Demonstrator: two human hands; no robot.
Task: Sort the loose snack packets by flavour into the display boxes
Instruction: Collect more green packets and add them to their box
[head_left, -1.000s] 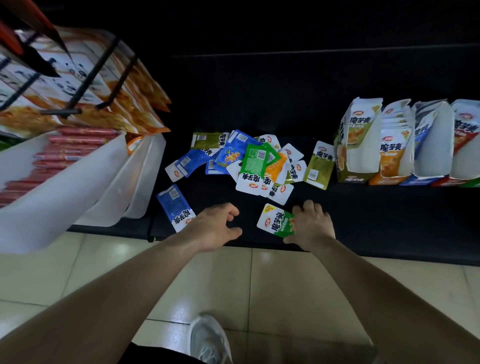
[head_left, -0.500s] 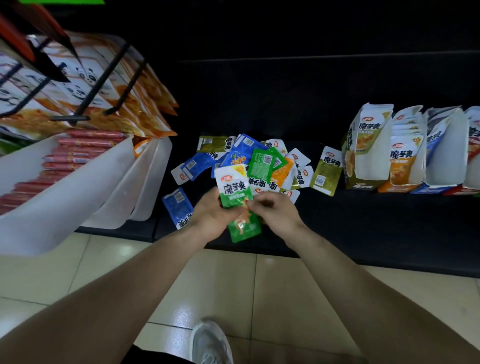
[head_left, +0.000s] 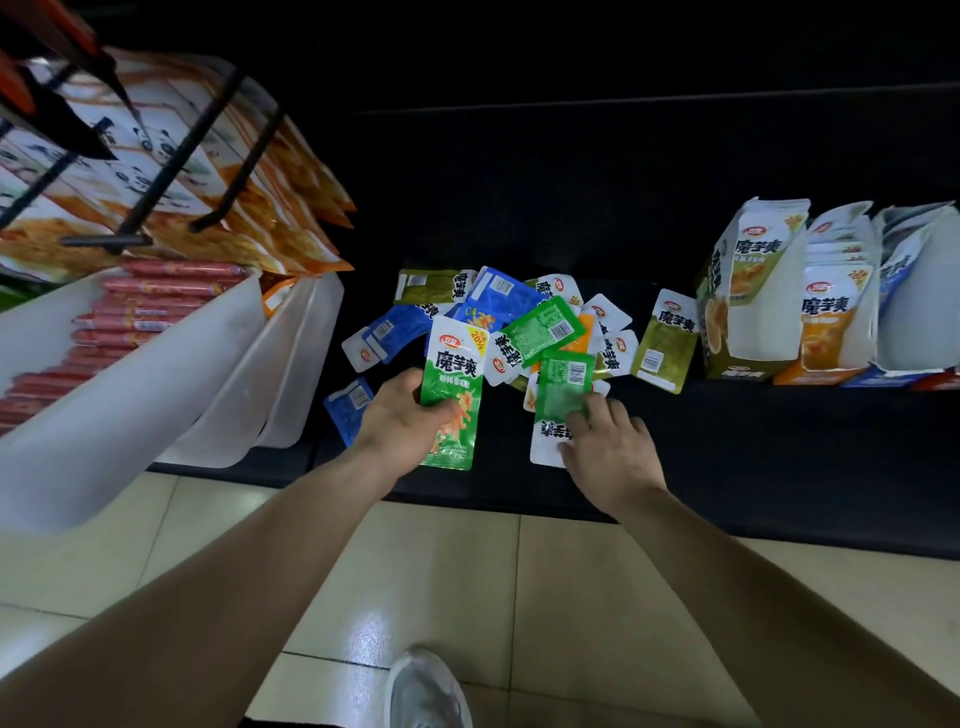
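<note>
My left hand (head_left: 402, 421) grips a bright green packet (head_left: 454, 384), held upright with its printed face towards me. My right hand (head_left: 610, 452) pinches a second green packet (head_left: 563, 387), back side up, at the near edge of the heap. The heap of loose packets (head_left: 511, 319) in blue, green, olive and orange lies on the black shelf (head_left: 753, 452). An olive packet (head_left: 665, 340) lies alone between the heap and the boxes. The display boxes stand at the right: an olive one (head_left: 748, 291), an orange one (head_left: 831, 317) and a blue one (head_left: 914, 296).
White plastic bins (head_left: 156, 395) with red sausage sticks (head_left: 140, 312) sit at the left. Orange snack bags (head_left: 171, 171) hang on black hooks above them. A lone blue packet (head_left: 350, 410) lies near the bins. Tiled floor and my shoe (head_left: 428, 691) are below the shelf.
My hands have come apart. The left keeps the first green packet. The right has moved right to the heap and taken hold of a second green packet.
</note>
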